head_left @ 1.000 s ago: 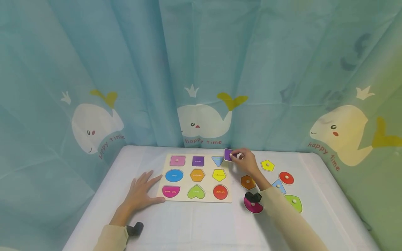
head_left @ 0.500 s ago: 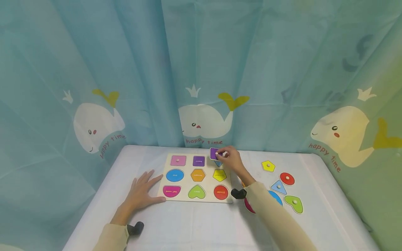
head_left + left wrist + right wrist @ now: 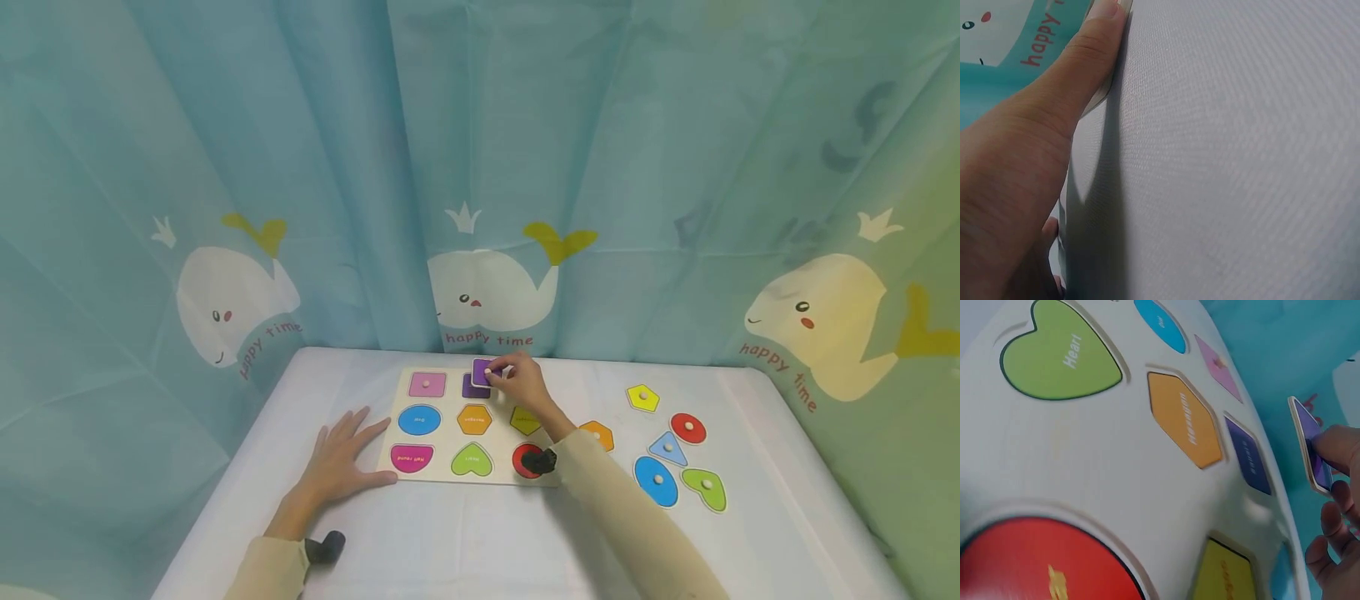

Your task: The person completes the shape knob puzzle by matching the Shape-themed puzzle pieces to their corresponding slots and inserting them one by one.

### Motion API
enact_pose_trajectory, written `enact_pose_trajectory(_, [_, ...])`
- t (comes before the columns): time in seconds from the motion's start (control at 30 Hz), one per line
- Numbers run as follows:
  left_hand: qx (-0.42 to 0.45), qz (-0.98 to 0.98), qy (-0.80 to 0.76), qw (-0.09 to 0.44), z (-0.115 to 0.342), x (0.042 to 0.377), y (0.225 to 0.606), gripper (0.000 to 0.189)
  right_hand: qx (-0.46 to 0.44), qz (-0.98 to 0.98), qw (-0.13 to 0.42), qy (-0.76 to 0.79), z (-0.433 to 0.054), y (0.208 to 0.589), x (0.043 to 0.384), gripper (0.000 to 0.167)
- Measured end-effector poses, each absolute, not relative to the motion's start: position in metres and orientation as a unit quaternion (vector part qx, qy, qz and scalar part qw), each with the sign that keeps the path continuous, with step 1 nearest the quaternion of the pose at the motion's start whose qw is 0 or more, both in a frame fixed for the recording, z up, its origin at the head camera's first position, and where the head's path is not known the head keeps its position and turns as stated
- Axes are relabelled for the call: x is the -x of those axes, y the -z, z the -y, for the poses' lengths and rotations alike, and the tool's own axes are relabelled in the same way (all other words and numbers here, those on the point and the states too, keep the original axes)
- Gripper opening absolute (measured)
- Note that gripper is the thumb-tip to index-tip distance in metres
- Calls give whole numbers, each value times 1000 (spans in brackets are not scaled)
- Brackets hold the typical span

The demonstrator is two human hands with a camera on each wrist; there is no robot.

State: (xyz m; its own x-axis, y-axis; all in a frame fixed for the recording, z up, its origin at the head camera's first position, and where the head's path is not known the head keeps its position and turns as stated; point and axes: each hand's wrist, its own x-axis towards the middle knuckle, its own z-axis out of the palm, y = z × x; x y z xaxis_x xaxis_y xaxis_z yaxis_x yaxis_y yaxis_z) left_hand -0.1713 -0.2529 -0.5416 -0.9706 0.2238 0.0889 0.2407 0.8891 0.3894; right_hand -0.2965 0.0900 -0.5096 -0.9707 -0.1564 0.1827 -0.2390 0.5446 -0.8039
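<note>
In the head view, my right hand (image 3: 525,387) pinches a purple square puzzle piece (image 3: 479,367) by its small white knob. The piece hovers over the far middle of the puzzle board (image 3: 446,437), partly covering the purple square recess (image 3: 476,390). From the right wrist view, a gap shows between the held piece (image 3: 1307,428) and the square recess (image 3: 1249,456). My left hand (image 3: 337,454) lies with fingers spread at the board's left edge, its thumb touching the near-left corner. A pink rectangle piece (image 3: 427,384) with a knob sits in its recess.
Loose knobbed pieces lie right of the board: yellow pentagon (image 3: 642,402), orange hexagon (image 3: 602,436), red circle (image 3: 688,437), blue triangle (image 3: 667,457), blue oval (image 3: 651,492), green heart (image 3: 712,492). A whale-print curtain (image 3: 345,167) hangs behind the table (image 3: 465,542).
My right hand has carried the purple square piece leftward, from beside the board's far-right corner to above the square recess. The left hand keeps its place at the board's edge.
</note>
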Motion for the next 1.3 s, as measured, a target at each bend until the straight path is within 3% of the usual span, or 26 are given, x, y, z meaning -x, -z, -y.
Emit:
enact_pose_trajectory(0.5, [121, 971, 206, 22, 252, 171, 539, 97, -72, 896, 27, -437, -65, 529, 299, 8])
enact_pose_trajectory(1.3, [111, 972, 207, 7, 251, 170, 536, 98, -84, 921, 24, -381, -62, 534, 299, 9])
